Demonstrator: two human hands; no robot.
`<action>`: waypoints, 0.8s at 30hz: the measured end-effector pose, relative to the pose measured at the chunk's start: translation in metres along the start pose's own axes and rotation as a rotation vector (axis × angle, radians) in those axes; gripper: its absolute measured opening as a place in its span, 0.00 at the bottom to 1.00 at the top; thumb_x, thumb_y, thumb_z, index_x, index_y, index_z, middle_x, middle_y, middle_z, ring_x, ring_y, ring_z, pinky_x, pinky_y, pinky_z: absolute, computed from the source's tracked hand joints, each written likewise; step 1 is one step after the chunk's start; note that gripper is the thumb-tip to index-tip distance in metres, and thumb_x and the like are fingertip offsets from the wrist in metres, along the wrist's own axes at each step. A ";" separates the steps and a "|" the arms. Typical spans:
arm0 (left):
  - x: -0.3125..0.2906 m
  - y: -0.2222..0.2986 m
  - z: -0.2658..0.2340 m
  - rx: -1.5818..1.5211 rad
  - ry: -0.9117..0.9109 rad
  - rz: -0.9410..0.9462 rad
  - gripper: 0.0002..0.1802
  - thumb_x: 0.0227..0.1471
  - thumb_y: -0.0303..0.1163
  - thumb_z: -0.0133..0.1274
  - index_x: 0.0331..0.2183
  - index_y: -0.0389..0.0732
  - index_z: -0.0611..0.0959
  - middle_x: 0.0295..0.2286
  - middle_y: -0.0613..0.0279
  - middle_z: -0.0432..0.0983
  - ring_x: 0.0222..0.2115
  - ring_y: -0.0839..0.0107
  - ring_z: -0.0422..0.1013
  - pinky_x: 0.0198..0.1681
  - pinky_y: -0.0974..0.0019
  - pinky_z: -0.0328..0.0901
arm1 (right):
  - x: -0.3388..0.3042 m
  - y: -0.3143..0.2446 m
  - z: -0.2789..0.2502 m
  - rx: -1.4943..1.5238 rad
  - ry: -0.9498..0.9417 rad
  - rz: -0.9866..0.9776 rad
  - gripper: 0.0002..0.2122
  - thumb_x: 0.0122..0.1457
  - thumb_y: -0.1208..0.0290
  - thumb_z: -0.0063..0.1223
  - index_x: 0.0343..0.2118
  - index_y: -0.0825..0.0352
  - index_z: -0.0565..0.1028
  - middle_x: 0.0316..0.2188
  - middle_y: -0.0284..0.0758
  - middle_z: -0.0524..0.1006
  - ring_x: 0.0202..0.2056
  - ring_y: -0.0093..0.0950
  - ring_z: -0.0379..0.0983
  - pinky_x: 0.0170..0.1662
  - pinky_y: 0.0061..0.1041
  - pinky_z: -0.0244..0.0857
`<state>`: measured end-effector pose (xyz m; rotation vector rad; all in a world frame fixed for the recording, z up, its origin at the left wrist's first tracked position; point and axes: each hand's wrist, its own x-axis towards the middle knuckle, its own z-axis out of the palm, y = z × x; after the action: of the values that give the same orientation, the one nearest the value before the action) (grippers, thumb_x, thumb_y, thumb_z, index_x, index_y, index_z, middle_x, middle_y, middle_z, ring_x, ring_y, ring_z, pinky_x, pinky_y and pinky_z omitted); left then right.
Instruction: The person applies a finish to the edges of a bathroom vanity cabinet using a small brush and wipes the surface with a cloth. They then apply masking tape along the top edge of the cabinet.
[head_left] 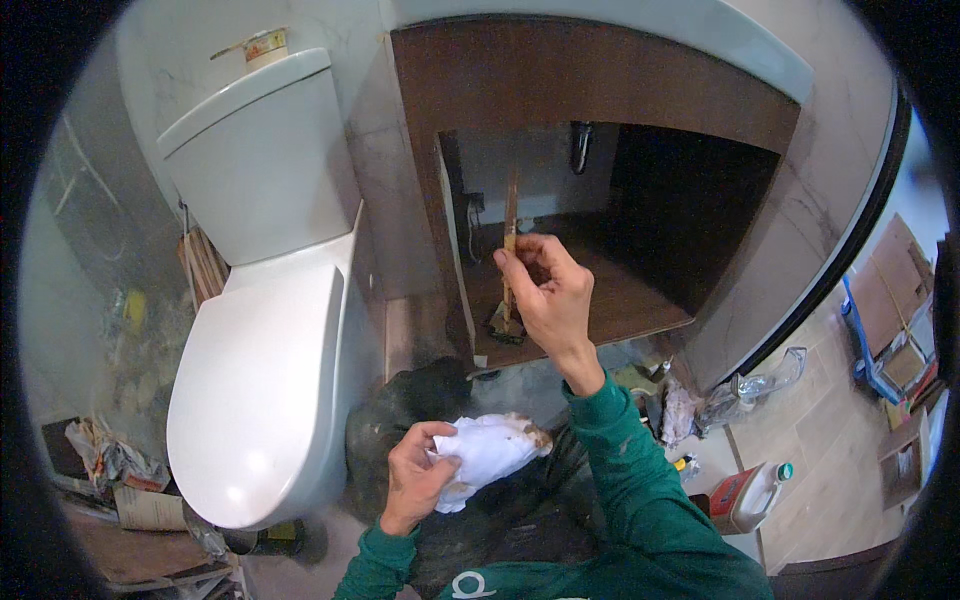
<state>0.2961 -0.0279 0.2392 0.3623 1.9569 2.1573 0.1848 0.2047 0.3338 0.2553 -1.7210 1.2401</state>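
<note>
Between the thumb and fingers of my right hand (548, 290), a slender wooden stick (509, 245) stands nearly upright in front of the cabinet opening. A dark, wider piece shows at its lower end; I cannot tell whether it is a brush head. Lower and to the left, my left hand (415, 475) is closed on a bunched white cloth (490, 450), which has brown stains at its far right end. The cloth is above my dark trouser leg (470, 545).
A white toilet (255, 400) stands close on the left. The dark brown cabinet (590, 65) frames an opening with a pipe (581, 148) inside. At right, a red-labelled jug (745, 497) and crumpled plastic (755, 390) lie near the doorway. Scrap (120, 465) is piled at lower left.
</note>
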 end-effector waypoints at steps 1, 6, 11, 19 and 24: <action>-0.001 -0.002 -0.002 -0.005 0.005 0.009 0.20 0.44 0.16 0.54 0.43 0.33 0.76 0.34 0.61 0.74 0.35 0.75 0.71 0.39 0.71 0.67 | 0.002 0.000 0.004 -0.006 0.007 0.002 0.09 0.55 0.71 0.63 0.33 0.71 0.77 0.27 0.41 0.81 0.25 0.29 0.80 0.26 0.24 0.69; 0.001 -0.008 -0.008 0.002 0.011 0.013 0.19 0.44 0.16 0.53 0.43 0.33 0.76 0.34 0.61 0.74 0.35 0.76 0.70 0.39 0.72 0.66 | 0.011 -0.003 0.012 -0.032 0.016 -0.007 0.09 0.54 0.71 0.64 0.32 0.71 0.77 0.27 0.42 0.81 0.26 0.30 0.81 0.28 0.25 0.70; 0.003 -0.008 -0.007 -0.029 -0.003 0.028 0.19 0.44 0.16 0.54 0.43 0.33 0.76 0.34 0.61 0.73 0.34 0.76 0.70 0.38 0.73 0.66 | 0.019 0.001 0.017 -0.036 0.033 -0.037 0.08 0.54 0.73 0.63 0.33 0.72 0.78 0.24 0.37 0.81 0.25 0.21 0.77 0.25 0.19 0.67; 0.005 -0.011 -0.005 -0.014 -0.001 0.020 0.19 0.44 0.16 0.54 0.42 0.33 0.76 0.34 0.62 0.73 0.34 0.76 0.70 0.38 0.73 0.65 | 0.031 0.005 0.016 -0.064 0.022 -0.027 0.08 0.54 0.74 0.63 0.33 0.72 0.78 0.23 0.35 0.81 0.24 0.17 0.77 0.25 0.16 0.67; 0.004 -0.011 -0.004 -0.021 0.000 0.004 0.19 0.44 0.16 0.54 0.42 0.33 0.76 0.34 0.62 0.73 0.34 0.76 0.70 0.38 0.73 0.66 | 0.024 0.004 0.013 -0.111 0.007 0.026 0.08 0.54 0.73 0.63 0.34 0.72 0.79 0.24 0.36 0.81 0.24 0.18 0.77 0.25 0.16 0.67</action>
<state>0.2912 -0.0297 0.2277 0.3629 1.9329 2.1786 0.1623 0.2040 0.3499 0.1624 -1.7857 1.1581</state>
